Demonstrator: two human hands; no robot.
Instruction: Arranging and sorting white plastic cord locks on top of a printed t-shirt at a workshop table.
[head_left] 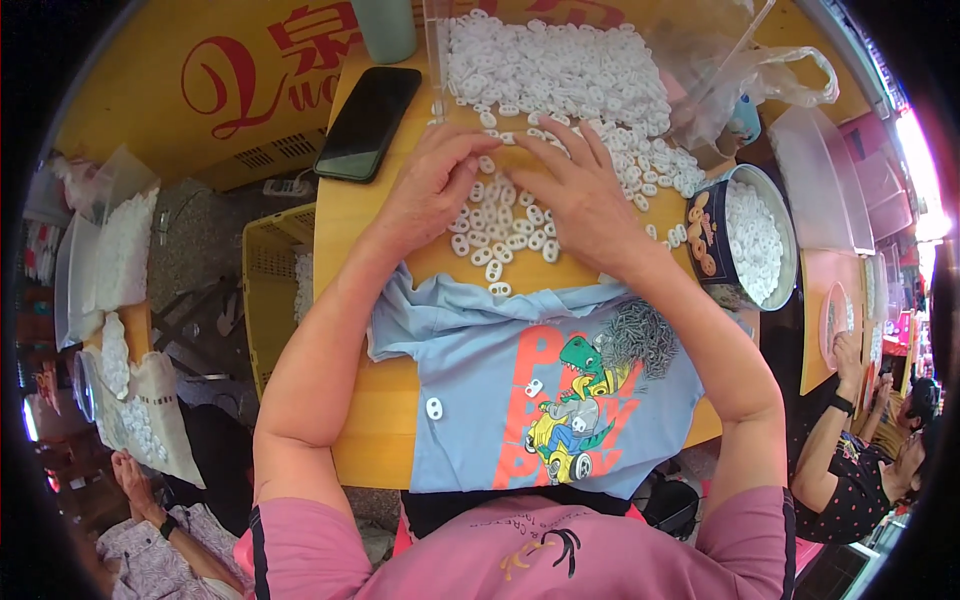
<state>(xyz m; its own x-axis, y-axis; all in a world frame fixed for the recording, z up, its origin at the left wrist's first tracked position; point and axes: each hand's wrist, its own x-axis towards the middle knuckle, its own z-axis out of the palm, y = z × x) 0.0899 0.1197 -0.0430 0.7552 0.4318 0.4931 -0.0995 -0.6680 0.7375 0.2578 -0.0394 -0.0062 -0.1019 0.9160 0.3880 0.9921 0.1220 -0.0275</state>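
Observation:
Small white oval plastic pieces with two holes (pixel 493 215) lie loosely spread on the yellow table between my hands. My left hand (pixel 432 182) rests at their left side, index finger stretched toward the middle and thumb apart below it. Opposite it, my right hand (pixel 582 190) lies palm down over pieces with its fingers spread. A single white piece (pixel 507 138) lies between the two index fingertips. Neither hand visibly grips anything; what lies under the palms is hidden. A light blue printed shirt (pixel 460 440) covers the near table edge, with grey metal pins (pixel 640 340) heaped on it.
A clear bin (pixel 550 65) of white pieces spills onto the table at the back. A dark phone (pixel 370 122) and a green cup (pixel 385 30) stand left. A round tin (pixel 715 240) of pieces is right, below a plastic bag (pixel 735 90). Other people sit at both sides.

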